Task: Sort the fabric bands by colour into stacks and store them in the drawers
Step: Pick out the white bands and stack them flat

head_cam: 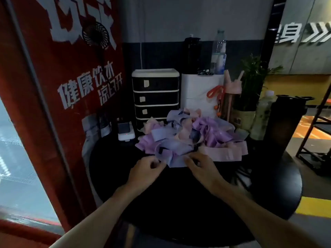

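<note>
Two hands pinch one band at the near edge of the pile of bands (193, 133).
The left hand (146, 169) and right hand (198, 165) each hold a narrow grip, fingers curled on the near end of a lavender-blue band (174, 161). It lies on the black tabletop (179, 203), touching the pink, purple and blue heap. The drawer unit (155, 95) stands behind, far left, drawers closed.

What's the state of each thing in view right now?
drawer unit: visible drawers shut
band pile: colours mixed, unsorted heap
blue band: at the pile's near edge, held by both hands
left hand: pinches blue band
right hand: pinches blue band
</note>
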Demonstrator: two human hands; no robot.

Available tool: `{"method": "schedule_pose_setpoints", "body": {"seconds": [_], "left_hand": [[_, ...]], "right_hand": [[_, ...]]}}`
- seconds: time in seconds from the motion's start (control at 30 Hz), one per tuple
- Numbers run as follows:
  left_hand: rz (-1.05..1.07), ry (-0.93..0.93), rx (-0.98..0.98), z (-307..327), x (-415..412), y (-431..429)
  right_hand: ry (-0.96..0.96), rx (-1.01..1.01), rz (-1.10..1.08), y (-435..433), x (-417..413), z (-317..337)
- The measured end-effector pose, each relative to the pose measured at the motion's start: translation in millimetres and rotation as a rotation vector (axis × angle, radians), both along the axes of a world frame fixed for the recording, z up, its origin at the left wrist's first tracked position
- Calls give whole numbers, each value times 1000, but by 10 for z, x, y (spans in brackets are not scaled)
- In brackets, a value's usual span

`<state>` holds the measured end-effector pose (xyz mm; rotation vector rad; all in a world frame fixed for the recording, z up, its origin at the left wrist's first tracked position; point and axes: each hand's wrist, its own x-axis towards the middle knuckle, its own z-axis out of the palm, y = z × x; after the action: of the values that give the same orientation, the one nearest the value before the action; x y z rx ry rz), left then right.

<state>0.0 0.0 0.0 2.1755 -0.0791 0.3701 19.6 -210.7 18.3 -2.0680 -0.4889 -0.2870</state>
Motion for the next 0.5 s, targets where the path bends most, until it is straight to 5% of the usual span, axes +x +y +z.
{"method": "schedule_pose_setpoints", "body": {"seconds": [0.13,0.5], "left_hand": [[-122,-13,250,-6,67,-36],[-155,-261,360,-5,287,-220]], "right_hand": [[-65,-121,7,29,96,-200],[-34,-111,60,8,112,-227]]}}
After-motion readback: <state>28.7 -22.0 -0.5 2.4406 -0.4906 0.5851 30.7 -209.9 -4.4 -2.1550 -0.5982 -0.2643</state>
